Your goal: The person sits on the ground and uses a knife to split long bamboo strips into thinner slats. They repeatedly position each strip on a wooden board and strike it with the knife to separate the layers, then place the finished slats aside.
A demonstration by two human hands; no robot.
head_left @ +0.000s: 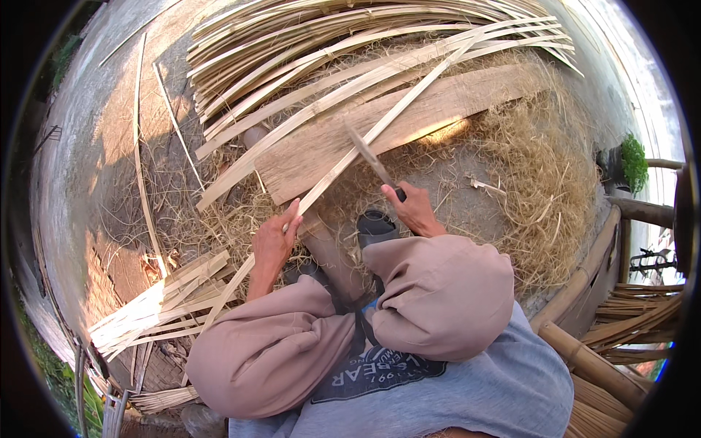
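Note:
A long, thin bamboo strip (398, 111) runs slantwise from the lower left to the far right. My left hand (274, 239) is closed around its near part, and its tail passes back beside my left knee. In my right hand (418, 210) is the dark handle of a knife (373, 158). Its blade points up and to the left, crossing the strip and seeming to touch it a short way ahead of my left hand. Beneath the strip lies a wide, flat wooden board (314, 155), tilted across the ground in front of me.
Beyond the board, a big pile of bamboo strips (292, 55) spreads out. Curly shavings (540, 212) heap on the right. More pale strips (157, 303) lie at my left. Bamboo poles (584, 358) and bundled strips (635, 314) stand at the right.

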